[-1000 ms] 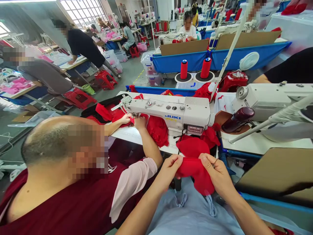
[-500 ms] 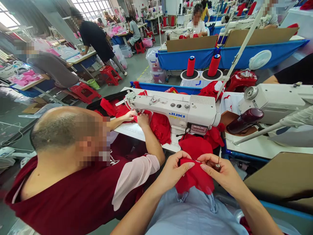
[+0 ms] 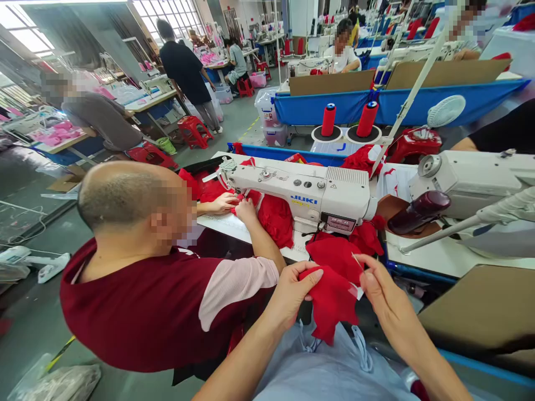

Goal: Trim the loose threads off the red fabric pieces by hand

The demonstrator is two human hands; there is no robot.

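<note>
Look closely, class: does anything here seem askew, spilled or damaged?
The dark bottle-like object beside the sewing machine at far right looks askew, slanting as if tipped over. The red cloth in the wearer's left hand shows no clear damage.

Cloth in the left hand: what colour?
Red. The cloth shows best in the head view, pinched in the left hand.

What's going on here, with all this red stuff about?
The person wearing the camera has a piece of red cloth in the grip of the left hand. The right hand, close to the cloth's edge, holds a thin tool; whether it touches the cloth is hard to tell. To the left, a co-worker has both hands on red fabric at the front end of a white sewing machine. More red pieces lie on the table.
</note>
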